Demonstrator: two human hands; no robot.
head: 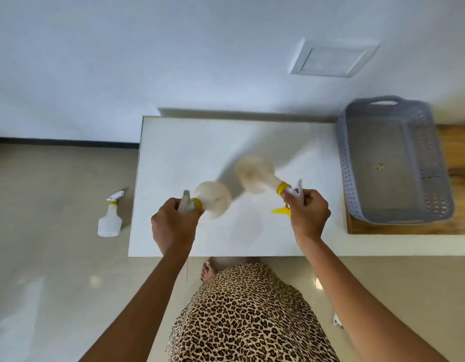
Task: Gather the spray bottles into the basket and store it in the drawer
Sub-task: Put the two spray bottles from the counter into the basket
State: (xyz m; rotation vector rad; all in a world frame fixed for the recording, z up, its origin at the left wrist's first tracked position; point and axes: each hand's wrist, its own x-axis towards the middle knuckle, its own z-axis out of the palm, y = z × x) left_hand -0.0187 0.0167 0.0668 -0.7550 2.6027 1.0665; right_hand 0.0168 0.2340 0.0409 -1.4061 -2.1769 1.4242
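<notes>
My left hand [172, 226] grips the white head of a spray bottle [214, 198] with a yellow collar; its pale body is blurred above the white table [189, 152]. My right hand [308, 212] holds a second spray bottle [254, 176] by its head, with the yellow trigger sticking out to the left below my fingers and the blurred body pointing up-left. A third spray bottle [110, 218] stands on the floor left of the table. The grey perforated basket [346, 158] sits to the right on a wooden surface, with no bottles in it.
The wooden surface [458, 152] under the basket adjoins the table's right side. A white wall runs behind the table, with a square panel [330, 58] set in it. Beige tiled floor lies left and in front. My leopard-print skirt and a bare foot [206, 270] are below the table edge.
</notes>
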